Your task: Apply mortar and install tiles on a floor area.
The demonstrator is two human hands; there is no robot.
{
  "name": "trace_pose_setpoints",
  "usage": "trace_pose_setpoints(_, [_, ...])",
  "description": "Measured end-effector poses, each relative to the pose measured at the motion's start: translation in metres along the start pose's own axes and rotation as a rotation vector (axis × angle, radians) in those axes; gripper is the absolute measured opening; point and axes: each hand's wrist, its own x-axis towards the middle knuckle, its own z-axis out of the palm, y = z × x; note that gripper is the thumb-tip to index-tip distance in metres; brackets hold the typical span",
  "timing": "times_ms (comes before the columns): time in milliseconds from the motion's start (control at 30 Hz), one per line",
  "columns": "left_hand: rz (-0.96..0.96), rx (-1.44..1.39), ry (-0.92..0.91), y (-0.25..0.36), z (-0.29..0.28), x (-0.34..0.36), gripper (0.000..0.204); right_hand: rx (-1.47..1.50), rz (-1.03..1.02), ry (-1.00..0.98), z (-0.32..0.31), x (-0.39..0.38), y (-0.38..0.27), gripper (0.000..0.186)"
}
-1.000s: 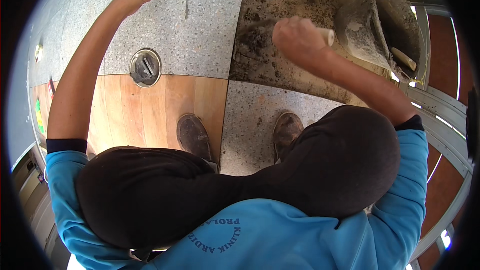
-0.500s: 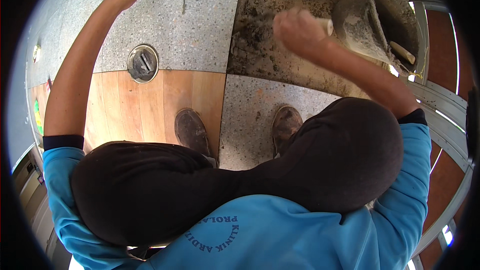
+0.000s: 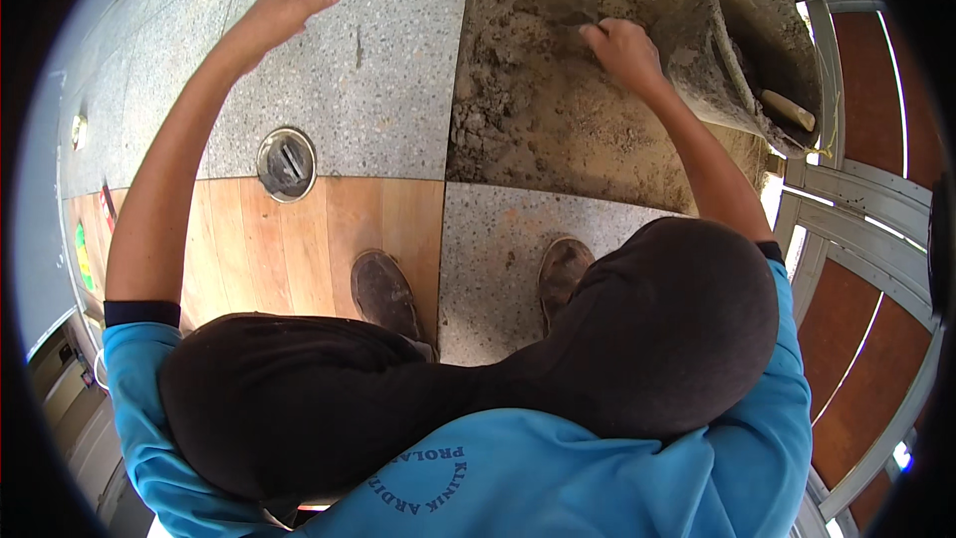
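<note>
My right hand (image 3: 622, 48) is closed around the handle of a trowel. Its dark grey blade (image 3: 554, 0) lies low over the wet mortar bed (image 3: 558, 110), pointing away to the left. The handle is mostly hidden in my fist. Over the speckled grey floor tile (image 3: 388, 90) my left hand (image 3: 286, 12) hangs with its fingers loosely curled together and nothing visible in them. Right of my right hand, a mortar-caked bucket (image 3: 692, 75) leans with its mouth to the right, and a pale wooden piece (image 3: 789, 110) shows inside it.
A round metal floor drain (image 3: 287, 164) sits where the speckled tile meets wood-look flooring (image 3: 299, 229). My shoes (image 3: 385, 291) stand near the tile corner. Metal framing with red-brown panels (image 3: 864, 90) runs along the right. A green object (image 3: 83, 256) lies at the far left.
My right hand has shifted slightly, and the trowel blade now shows over the mortar. My left hand has come nearer and its fingers have curled in. The view has tilted a little.
</note>
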Motion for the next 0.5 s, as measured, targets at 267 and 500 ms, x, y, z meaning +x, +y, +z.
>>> trace_pose_setpoints(267, [-0.07, -0.024, -0.076, 0.004, 0.008, -0.001, 0.063, 0.385, 0.064, -0.012, 0.028, 0.106, 0.05, 0.042])
trace_pose_setpoints(500, [-0.073, -0.026, -0.065, 0.0, 0.012, 0.002, 0.062, 0.296, -0.161, -0.303, 0.005, 0.077, -0.015, 0.039])
